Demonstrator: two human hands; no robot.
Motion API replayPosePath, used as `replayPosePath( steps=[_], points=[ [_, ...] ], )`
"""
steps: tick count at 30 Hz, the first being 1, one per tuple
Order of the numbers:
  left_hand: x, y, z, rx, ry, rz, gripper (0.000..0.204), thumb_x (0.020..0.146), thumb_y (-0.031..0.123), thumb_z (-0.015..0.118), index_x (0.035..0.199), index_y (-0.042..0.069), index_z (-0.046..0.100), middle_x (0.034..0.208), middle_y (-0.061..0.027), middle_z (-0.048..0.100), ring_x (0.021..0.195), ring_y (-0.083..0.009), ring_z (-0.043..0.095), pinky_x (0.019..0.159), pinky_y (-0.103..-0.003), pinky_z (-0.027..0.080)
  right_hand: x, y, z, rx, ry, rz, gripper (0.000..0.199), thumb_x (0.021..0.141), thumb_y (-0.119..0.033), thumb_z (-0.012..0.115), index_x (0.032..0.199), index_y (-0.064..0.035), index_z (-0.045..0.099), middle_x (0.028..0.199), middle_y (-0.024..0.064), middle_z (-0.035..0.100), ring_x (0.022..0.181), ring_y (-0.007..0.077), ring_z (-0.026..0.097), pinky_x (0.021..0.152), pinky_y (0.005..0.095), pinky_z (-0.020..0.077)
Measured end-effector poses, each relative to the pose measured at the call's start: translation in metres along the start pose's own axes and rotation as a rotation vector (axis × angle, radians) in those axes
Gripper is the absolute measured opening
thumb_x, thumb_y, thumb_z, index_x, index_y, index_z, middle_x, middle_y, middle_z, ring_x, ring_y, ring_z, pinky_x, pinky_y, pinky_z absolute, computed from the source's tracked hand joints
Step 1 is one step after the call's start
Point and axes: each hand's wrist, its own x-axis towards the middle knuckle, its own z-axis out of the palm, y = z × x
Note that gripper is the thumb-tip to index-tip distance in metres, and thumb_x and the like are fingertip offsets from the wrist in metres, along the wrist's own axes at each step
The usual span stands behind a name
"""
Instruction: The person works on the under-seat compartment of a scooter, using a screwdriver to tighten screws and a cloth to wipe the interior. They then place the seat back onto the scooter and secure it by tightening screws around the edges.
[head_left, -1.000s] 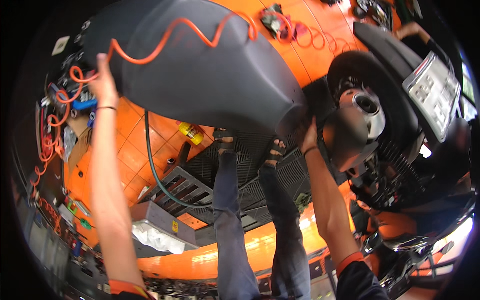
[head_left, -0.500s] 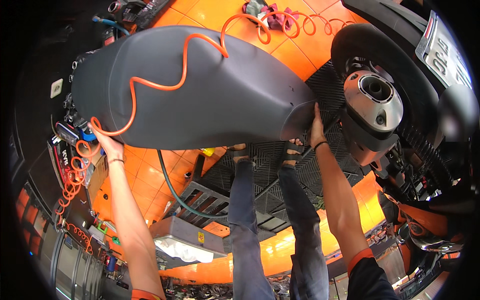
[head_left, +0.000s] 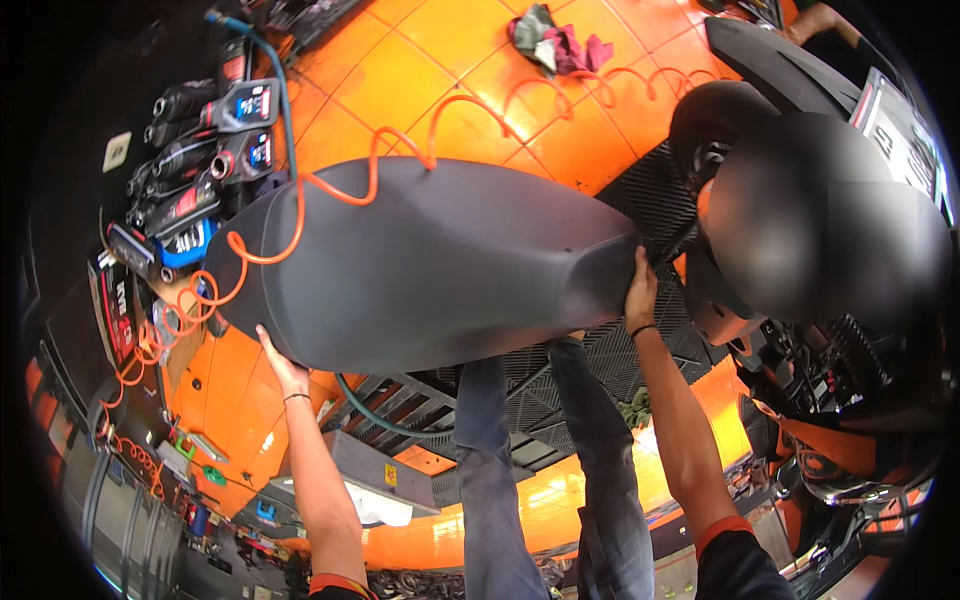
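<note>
A long dark grey scooter seat (head_left: 440,265) spans the middle of the view, held crosswise in front of my legs. My left hand (head_left: 287,373) grips its near edge by the wide left end; part of the fingers is hidden beneath. My right hand (head_left: 641,292) clasps the narrow right end, palm against its side, the far fingers out of sight under it. An orange coiled air hose (head_left: 341,192) runs across the far side of the seat, looping off both ends; whether it rests on the cover I cannot tell.
Several oil bottles (head_left: 185,195) crowd the left beside a teal hose (head_left: 285,95). Rags (head_left: 560,45) lie on orange floor tiles (head_left: 420,45). A scooter's rear mudguard (head_left: 775,55) is at right, partly blurred, with another person's arm (head_left: 825,22) behind. A grey bin (head_left: 360,465) stands near my legs.
The seat has come nearer to me, its left end shifting right and uncovering the bottles. My left hand has moved right and nearer along its edge; my right hand stays at the narrow end.
</note>
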Motion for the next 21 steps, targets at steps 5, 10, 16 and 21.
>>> replayPosePath(
  steps=[5,10,16,21],
  points=[
    [0.012,0.016,0.007,0.047,0.047,0.003,0.089,0.089,0.067,0.061,0.148,0.004,0.040,0.149,-0.0085,0.047,0.132,-0.0266,0.048,0.110,-0.044,0.040,0.014,-0.011,-0.003,-0.162,0.063,-0.072,0.077,0.102,-0.058,0.042,0.145,0.0048,0.045,0.152,0.0205,0.044,0.143,0.0337,0.039,0.118,0.0393,0.0272],
    [0.001,0.037,0.042,0.824,0.679,0.546,0.090,0.086,0.048,0.076,0.145,-0.009,0.039,0.140,-0.0252,0.051,0.126,-0.0338,0.053,0.108,-0.043,0.042,0.009,-0.020,-0.001,-0.282,0.130,-0.194,0.071,0.103,-0.054,0.042,0.143,0.0051,0.048,0.145,0.0207,0.052,0.135,0.0327,0.048,0.113,0.0362,0.0331],
    [-0.024,0.085,0.152,0.946,0.000,0.918,0.051,0.095,0.023,0.069,0.137,0.002,0.052,0.096,-0.0087,0.067,0.090,-0.0180,0.063,0.086,-0.034,0.050,0.009,-0.021,0.004,-0.233,0.128,-0.197,0.074,0.103,-0.057,0.041,0.142,0.0053,0.048,0.142,0.0244,0.052,0.133,0.0366,0.048,0.112,0.0390,0.0341],
    [0.040,0.179,0.246,0.955,-0.221,1.155,0.044,0.099,0.027,0.063,0.134,0.001,0.056,0.104,-0.0135,0.073,0.088,-0.0150,0.066,0.080,-0.031,0.052,0.018,-0.012,0.001,-0.248,0.168,-0.185,0.076,0.102,-0.059,0.041,0.141,0.0053,0.049,0.142,0.0255,0.052,0.134,0.0382,0.047,0.113,0.0400,0.0337]
  ],
)
